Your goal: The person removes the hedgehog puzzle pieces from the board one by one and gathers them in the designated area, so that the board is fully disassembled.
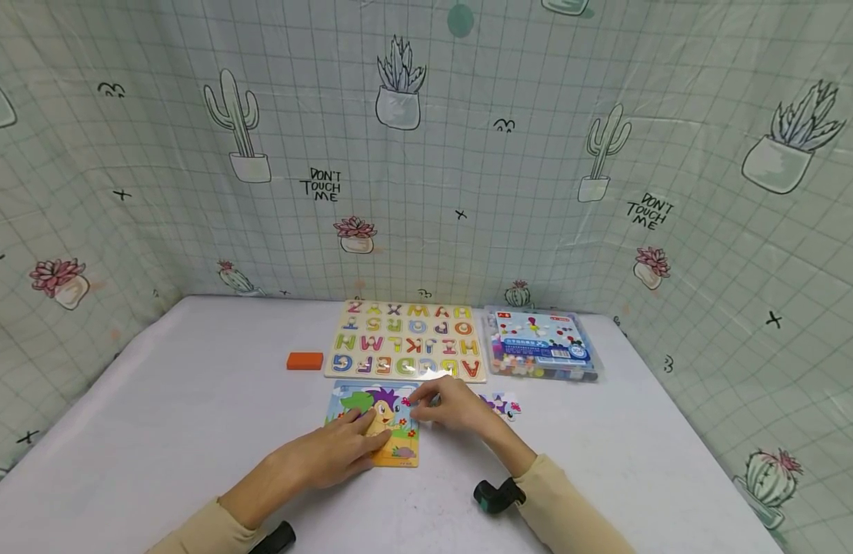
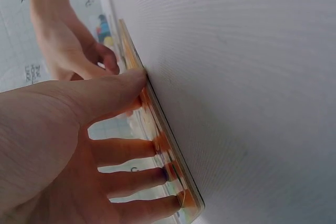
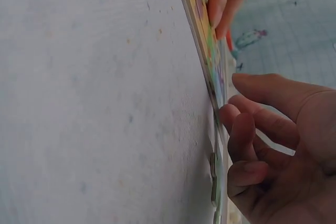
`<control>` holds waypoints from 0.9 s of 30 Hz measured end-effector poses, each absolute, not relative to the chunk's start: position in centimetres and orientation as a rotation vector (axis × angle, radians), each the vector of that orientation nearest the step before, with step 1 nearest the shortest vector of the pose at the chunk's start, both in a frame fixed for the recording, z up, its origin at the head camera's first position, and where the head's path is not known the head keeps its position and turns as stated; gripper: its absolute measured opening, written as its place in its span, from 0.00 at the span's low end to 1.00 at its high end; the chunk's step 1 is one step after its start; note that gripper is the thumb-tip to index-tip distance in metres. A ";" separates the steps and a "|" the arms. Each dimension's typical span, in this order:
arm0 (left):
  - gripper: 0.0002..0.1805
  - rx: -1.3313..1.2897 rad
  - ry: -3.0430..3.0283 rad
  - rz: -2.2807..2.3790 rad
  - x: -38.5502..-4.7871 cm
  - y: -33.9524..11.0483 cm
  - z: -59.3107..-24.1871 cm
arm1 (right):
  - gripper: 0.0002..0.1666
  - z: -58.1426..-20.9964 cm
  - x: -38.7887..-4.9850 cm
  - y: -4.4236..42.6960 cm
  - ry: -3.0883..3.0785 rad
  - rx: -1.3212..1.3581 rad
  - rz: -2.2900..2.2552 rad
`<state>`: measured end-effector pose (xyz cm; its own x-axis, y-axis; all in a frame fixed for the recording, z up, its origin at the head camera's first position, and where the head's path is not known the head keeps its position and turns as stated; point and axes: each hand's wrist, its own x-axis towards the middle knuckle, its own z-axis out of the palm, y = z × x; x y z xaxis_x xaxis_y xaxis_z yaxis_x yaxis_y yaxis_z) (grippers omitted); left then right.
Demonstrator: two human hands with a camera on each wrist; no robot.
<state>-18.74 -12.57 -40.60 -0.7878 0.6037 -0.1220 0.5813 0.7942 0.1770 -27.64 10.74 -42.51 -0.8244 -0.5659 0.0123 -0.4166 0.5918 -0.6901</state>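
A jigsaw puzzle board [image 1: 398, 458] with a purple-haired cartoon hedgehog lies flat on the white table. My left hand [image 1: 339, 450] rests on the board's left part with fingers spread over the picture. In the left wrist view, the left thumb [image 2: 118, 90] lies at the board's near edge. My right hand [image 1: 448, 404] is at the board's upper right edge, its fingers loosely bent. The right wrist view shows its thumb [image 3: 262, 85] apart from the fingers, with no piece visible between them. Loose puzzle pieces [image 1: 504, 403] lie just right of that hand, partly hidden by it.
Behind the puzzle lies a wooden alphabet board [image 1: 403, 377]. A clear plastic box [image 1: 544, 346] of colourful parts stands at the back right. An orange-red block [image 1: 304, 361] sits left of the alphabet board. A cactus-print curtain [image 1: 426, 169] surrounds the table.
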 end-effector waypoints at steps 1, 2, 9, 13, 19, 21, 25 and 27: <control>0.25 0.941 2.811 0.194 -18.7 -12.6 -40.6 | 0.11 -42.6 -27.6 10.5 2.615 -0.829 -1.045; 0.25 0.944 2.810 0.197 -18.7 -12.6 -40.6 | 0.12 -42.7 -27.5 10.3 2.615 -0.838 -1.041; 0.25 0.979 2.816 0.199 -18.7 -12.7 -40.7 | 0.13 -42.6 -27.2 9.0 2.630 -0.899 -0.991; 0.24 0.980 2.825 0.193 -18.7 -12.8 -40.7 | 0.14 -42.5 -27.2 8.6 2.634 -0.908 -0.969; 0.24 0.979 2.826 0.194 -18.8 -12.7 -40.7 | 0.15 -42.5 -27.1 8.3 2.682 -0.919 -0.891; 0.24 0.988 2.829 0.193 -18.8 -12.7 -40.7 | 0.14 -42.4 -27.0 8.3 2.698 -0.922 -0.867; 0.24 1.004 2.835 0.204 -18.7 -12.8 -40.8 | 0.14 -42.3 -26.9 8.2 2.713 -0.923 -0.845; 0.24 1.005 2.836 0.211 -18.7 -12.8 -40.8 | 0.14 -42.3 -26.9 8.2 2.713 -0.922 -0.844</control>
